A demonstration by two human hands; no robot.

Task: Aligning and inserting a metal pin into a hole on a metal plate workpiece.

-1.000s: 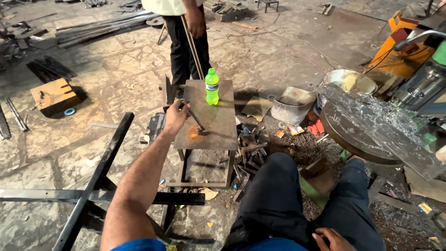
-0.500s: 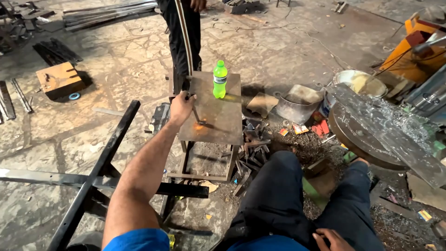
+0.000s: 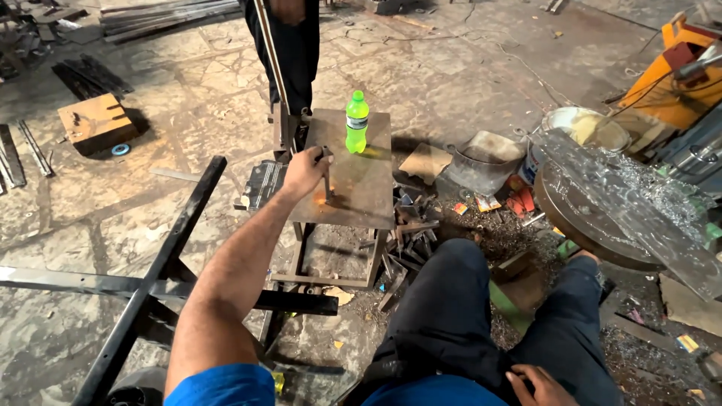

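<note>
Left hand (image 3: 302,171) is closed around one thin metal rod (image 3: 328,179) on the rusty desk (image 3: 361,192); one green bottle (image 3: 356,122) at 1 o'clock. Right hand (image 3: 543,385) rests loosely open on the thigh.

A green plastic bottle (image 3: 356,122) with a green cap stands upright on the far part of a rusty metal surface (image 3: 368,199). Behind it a second person in dark trousers (image 3: 289,45) stands beside a long thin rod (image 3: 272,71). To the left, a wooden block (image 3: 94,120) lies on the stone floor (image 3: 451,83), a small blue ring (image 3: 119,149) just beside it, and black steel bars (image 3: 150,278) cross in the foreground. To the right sit a dented grey metal pan (image 3: 485,162), a flat brown board (image 3: 425,160), a pale bucket (image 3: 583,128), a round rusty disc (image 3: 594,222) and an orange machine (image 3: 669,83). Metal scraps (image 3: 410,225) lie heaped under the surface's right edge.
</note>
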